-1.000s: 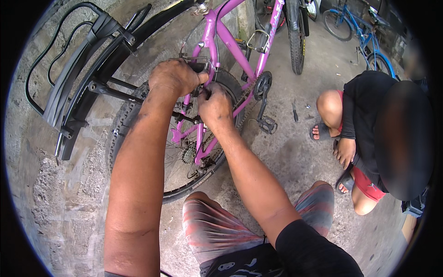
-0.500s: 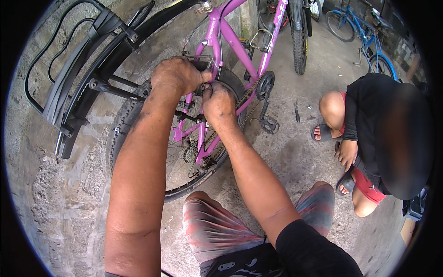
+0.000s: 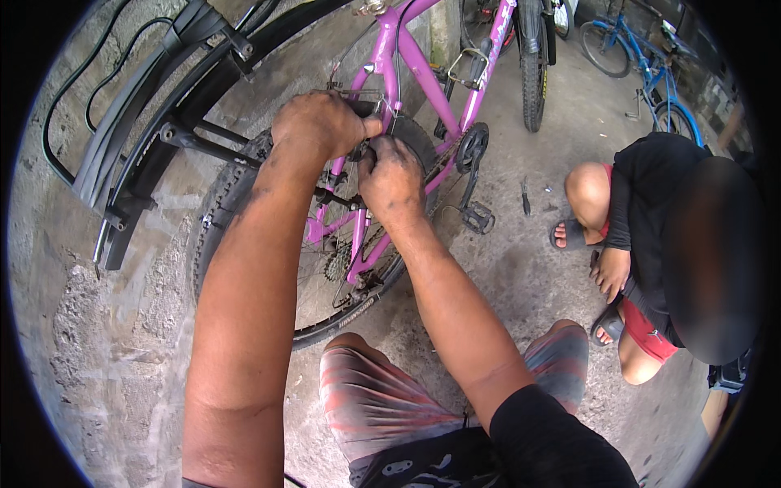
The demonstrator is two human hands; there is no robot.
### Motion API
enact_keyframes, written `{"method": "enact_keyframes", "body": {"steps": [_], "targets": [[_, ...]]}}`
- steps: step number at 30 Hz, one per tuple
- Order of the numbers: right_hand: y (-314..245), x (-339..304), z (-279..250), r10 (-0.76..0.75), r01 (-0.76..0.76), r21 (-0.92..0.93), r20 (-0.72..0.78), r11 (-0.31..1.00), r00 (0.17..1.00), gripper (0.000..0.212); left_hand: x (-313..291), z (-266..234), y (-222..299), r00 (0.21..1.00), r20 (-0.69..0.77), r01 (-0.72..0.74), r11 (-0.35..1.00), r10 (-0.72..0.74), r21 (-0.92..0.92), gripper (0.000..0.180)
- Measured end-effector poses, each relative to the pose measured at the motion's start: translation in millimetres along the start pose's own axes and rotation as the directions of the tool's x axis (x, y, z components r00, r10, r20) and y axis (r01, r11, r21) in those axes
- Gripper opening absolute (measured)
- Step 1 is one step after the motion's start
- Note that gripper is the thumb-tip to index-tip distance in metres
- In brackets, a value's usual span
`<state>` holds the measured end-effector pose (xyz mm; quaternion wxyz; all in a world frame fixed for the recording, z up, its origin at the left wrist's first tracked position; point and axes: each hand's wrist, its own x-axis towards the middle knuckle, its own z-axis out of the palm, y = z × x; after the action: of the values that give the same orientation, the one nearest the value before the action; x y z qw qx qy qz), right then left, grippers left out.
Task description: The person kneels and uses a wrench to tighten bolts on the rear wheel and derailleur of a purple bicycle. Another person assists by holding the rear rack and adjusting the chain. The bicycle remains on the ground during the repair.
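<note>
A pink bicycle frame (image 3: 431,85) stands in front of me with its knobby rear wheel (image 3: 236,191) beside my arms. At the rear brake (image 3: 384,107), by the seat stays and over the tyre, both my hands are close together. My left hand (image 3: 317,124) is curled with its thumb pointing right; what its fingers grip is hidden behind it. Just below and to the right, my right hand (image 3: 392,180) has bent fingers pressed on a dark part by the brake, too covered to name. Under my hands are the rear sprockets (image 3: 338,264); the crank pedal (image 3: 477,218) is to the right.
A black rear rack with a fender (image 3: 154,154) juts out at left along the rough wall (image 3: 81,325). A screwdriver-like tool (image 3: 525,197) lies on the concrete floor. At right crouches a person in black (image 3: 643,175). A blue bicycle (image 3: 651,73) stands farther back.
My hands stay at the rear brake. The right hand has turned slightly, its fingers shifting a little to the right over the brake area. The whole view has shifted slightly.
</note>
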<state>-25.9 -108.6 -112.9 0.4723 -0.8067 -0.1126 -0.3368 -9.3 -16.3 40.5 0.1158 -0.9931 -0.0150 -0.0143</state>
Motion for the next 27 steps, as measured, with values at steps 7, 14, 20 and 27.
{"method": "enact_keyframes", "body": {"steps": [7,14,20,27], "targets": [[-1,20,-6,0.243,-0.235,-0.06,0.263,0.97,0.934,0.035,16,28,-6,0.998,-0.047,-0.048,0.998,0.05,0.044,0.095],[46,-27,-80,0.177,-0.13,-0.122,0.75,0.984,0.638,0.043,13,17,6,1.0,0.023,-0.001,1.0,0.0,0.021,0.091],[199,-192,-87,0.662,-0.306,-0.706,0.707,0.639,-0.249,0.054,-3,5,5,0.999,-0.026,0.039,0.999,-0.039,0.017,0.091],[339,-516,-55,0.964,-0.365,-0.893,0.227,0.263,0.139,0.083,33,1,15,0.987,-0.093,-0.119,0.985,0.131,0.124,0.098]]}}
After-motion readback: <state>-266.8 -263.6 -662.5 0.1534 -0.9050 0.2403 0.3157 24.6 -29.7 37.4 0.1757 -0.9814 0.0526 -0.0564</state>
